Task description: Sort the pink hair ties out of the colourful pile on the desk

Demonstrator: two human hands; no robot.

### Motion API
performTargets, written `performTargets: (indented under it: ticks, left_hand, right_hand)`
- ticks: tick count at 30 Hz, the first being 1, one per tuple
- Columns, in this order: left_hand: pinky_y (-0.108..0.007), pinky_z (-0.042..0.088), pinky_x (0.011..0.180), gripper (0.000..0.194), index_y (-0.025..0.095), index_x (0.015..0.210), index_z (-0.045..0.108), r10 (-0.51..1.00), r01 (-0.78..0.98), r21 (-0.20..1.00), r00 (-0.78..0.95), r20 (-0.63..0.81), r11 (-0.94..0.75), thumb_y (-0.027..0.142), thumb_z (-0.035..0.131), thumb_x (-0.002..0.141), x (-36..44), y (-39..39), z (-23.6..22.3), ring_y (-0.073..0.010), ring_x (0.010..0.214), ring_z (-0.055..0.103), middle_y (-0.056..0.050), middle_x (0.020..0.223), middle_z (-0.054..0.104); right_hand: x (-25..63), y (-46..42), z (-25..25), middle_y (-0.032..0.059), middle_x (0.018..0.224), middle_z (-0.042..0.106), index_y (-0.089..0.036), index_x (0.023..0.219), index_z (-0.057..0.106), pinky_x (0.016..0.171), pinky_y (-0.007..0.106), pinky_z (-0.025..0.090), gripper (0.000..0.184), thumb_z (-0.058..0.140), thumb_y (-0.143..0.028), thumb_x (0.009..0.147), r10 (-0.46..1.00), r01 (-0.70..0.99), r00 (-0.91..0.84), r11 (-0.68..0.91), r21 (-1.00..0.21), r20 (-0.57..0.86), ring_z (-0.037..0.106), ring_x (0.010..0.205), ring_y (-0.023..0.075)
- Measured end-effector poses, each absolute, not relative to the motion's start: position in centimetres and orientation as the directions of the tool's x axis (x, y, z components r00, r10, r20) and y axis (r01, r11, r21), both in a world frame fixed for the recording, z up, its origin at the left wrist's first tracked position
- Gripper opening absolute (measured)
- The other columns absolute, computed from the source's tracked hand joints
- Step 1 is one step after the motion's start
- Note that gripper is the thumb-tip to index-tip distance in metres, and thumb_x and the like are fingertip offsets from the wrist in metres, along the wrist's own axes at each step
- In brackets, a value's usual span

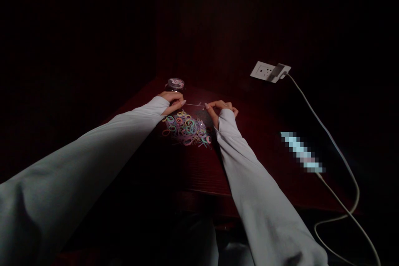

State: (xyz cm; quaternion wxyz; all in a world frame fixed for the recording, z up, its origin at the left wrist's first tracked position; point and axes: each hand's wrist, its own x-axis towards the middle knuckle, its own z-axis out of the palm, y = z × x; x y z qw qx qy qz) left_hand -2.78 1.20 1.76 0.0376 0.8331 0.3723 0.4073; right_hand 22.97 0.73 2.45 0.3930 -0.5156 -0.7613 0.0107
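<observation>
My left hand (174, 100) pinches one end of a thin pale strand (193, 104), thumb against fingers. The other end is in the pinched fingertips of my right hand (221, 109). The strand runs nearly straight between them; whether it is a stretched hair tie or a cord is too small to tell. Just below and in front of my hands lies a heap of small hair ties (188, 129) in purple, green, yellow, orange and pink. Behind my left hand stands a round container (176, 84) with a patterned top, its lower part partly hidden.
The dark red wooden table (199, 174) ends in a front edge close to me. On the right lies a blurred-out lit device (301, 151) with a white cable (349, 212). A plug (279, 72) sits in the wall socket (262, 70). The surroundings are very dark.
</observation>
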Motion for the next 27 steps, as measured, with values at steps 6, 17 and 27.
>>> performTargets:
  ticks: [6, 17, 27]
  left_hand:
    - [-0.027, 0.039, 0.069, 0.034, 0.02, 0.075, 0.056, 0.642, 0.585, 0.358, 0.396, 0.657, -0.727, 0.038, 0.053, 0.104, -2.8, 1.3, 1.6, -0.0142, 0.069, 0.051, 0.002, 0.072, 0.053]
    - [-0.026, 0.04, 0.067, 0.035, 0.021, 0.072, 0.052, 0.634, 0.566, 0.357, 0.424, 0.647, -0.743, 0.038, 0.053, 0.103, -2.3, 1.1, 2.1, -0.0139, 0.066, 0.049, 0.003, 0.069, 0.049]
    - [-0.027, 0.037, 0.067, 0.035, 0.02, 0.074, 0.057, 0.654, 0.589, 0.359, 0.42, 0.629, -0.724, 0.038, 0.054, 0.104, -2.2, 0.6, 2.0, -0.0138, 0.066, 0.048, 0.002, 0.07, 0.054]
  right_hand:
    - [23.2, 1.3, 2.2, 0.0038, 0.105, 0.08, -0.028, 0.088, 0.081, 0.104, 0.049, 0.023, 0.042, 0.056, -0.054, 0.109, 0.813, 0.824, -0.066, 0.371, -0.428, 0.578, 0.056, 0.114, 0.0297]
    - [23.3, -0.2, 2.3, 0.0033, 0.104, 0.08, -0.03, 0.096, 0.082, 0.104, 0.047, 0.023, 0.045, 0.047, -0.053, 0.113, 0.768, 0.813, -0.162, 0.46, -0.357, 0.62, 0.055, 0.113, 0.0285]
    - [22.9, -0.8, 2.3, 0.004, 0.108, 0.081, -0.031, 0.099, 0.082, 0.106, 0.048, 0.021, 0.044, 0.048, -0.054, 0.112, 0.773, 0.804, -0.207, 0.483, -0.346, 0.6, 0.051, 0.117, 0.0294]
